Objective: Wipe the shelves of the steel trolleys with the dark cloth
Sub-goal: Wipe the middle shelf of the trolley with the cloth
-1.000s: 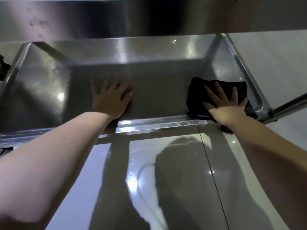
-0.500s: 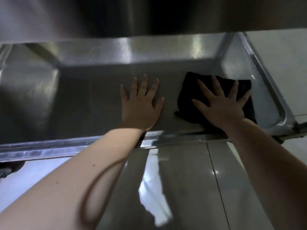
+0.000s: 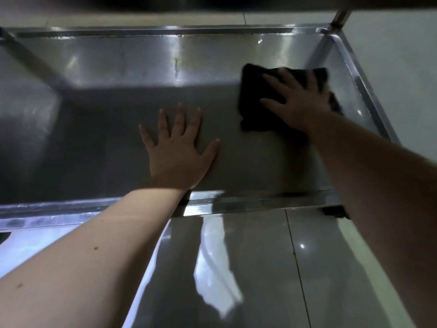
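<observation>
Dark cloth (image 3: 260, 100) pushed farther back on the trolley shelf (image 3: 106, 119) than before, right hand (image 3: 300, 102) flat on it, fingers spread, left hand (image 3: 179, 152) splayed on bare steel beside it

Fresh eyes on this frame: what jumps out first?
The dark cloth at the right end of the steel trolley shelf, pressed flat under the spread right hand. Next, the left hand lying flat, fingers spread, on bare steel near the shelf's middle. Below, glossy floor tiles throw back bright reflections.
</observation>
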A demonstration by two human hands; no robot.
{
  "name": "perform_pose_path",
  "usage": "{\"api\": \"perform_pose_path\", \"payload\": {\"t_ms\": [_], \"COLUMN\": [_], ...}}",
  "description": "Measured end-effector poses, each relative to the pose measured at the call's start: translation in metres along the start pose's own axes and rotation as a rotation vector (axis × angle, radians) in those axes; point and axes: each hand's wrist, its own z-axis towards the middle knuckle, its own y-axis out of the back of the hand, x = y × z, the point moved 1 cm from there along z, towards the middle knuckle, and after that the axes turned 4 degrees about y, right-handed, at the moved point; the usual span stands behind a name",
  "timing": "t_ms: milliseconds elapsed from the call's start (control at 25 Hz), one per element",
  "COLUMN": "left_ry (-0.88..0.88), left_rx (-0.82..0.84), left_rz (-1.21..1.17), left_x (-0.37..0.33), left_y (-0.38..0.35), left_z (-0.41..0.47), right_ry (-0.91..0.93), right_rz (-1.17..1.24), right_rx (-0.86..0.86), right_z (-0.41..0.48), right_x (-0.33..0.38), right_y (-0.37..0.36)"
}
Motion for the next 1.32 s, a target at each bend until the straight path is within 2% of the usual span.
{"api": "perform_pose_path", "payload": {"t_ms": [120, 200, 280, 360, 480, 560, 640, 760, 840, 920, 960, 1040, 1120, 1240, 1320], "left_ry": [-0.013, -0.017, -0.013, -0.006, -0.016, -0.024, -0.034, -0.031, -0.027, -0.031, -0.031, -0.036, -0.056, -0.072, -0.080], "left_rx": [0.011, 0.026, 0.037, 0.034, 0.045, 0.056, 0.058, 0.060, 0.068, 0.068, 0.072, 0.074, 0.079, 0.082, 0.104], "left_rz": [0.039, 0.047, 0.048, 0.049, 0.036, 0.027, 0.027, 0.047, 0.046, 0.053, 0.047, 0.019, 0.013, 0.034, 0.051], "left_x": [-0.005, -0.008, -0.007, -0.004, 0.000, 0.000, -0.002, -0.005, -0.008, -0.007, -0.005, -0.001, 0.003, 0.006, 0.005], "left_y": [-0.002, -0.002, -0.001, 0.000, 0.002, 0.003, 0.001, 0.000, 0.002, 0.004, 0.005, 0.007, 0.008, 0.006, 0.005], "left_z": [0.000, 0.001, 0.001, -0.001, -0.001, 0.000, 0.000, -0.001, -0.002, -0.002, -0.002, -0.004, -0.006, -0.008, -0.008], "right_ry": [-0.234, -0.288, -0.181, 0.022, 0.159, 0.064, -0.124, -0.302, -0.195, 0.020, 0.091, 0.131, 0.050, -0.216, -0.313], "right_rz": [0.068, 0.087, 0.103, 0.070, 0.002, -0.004, 0.034, 0.065, 0.022, 0.007, 0.019, 0.020, -0.012, 0.020, 0.021], "right_rx": [0.032, 0.028, 0.016, -0.008, -0.035, -0.068, -0.054, 0.001, 0.048, 0.068, 0.069, 0.027, -0.009, 0.102, 0.146], "right_z": [-0.017, -0.022, -0.028, -0.045, -0.074, -0.095, -0.118, -0.136, -0.138, -0.143, -0.145, -0.147, -0.153, -0.169, -0.174], "right_x": [-0.057, -0.040, 0.007, 0.046, 0.029, -0.016, -0.059, -0.046, 0.007, 0.067, 0.084, 0.074, 0.021, -0.062, -0.067], "right_y": [0.005, 0.003, -0.004, -0.016, -0.019, -0.018, -0.017, -0.019, -0.025, -0.033, -0.033, -0.027, -0.021, -0.014, -0.013]}}
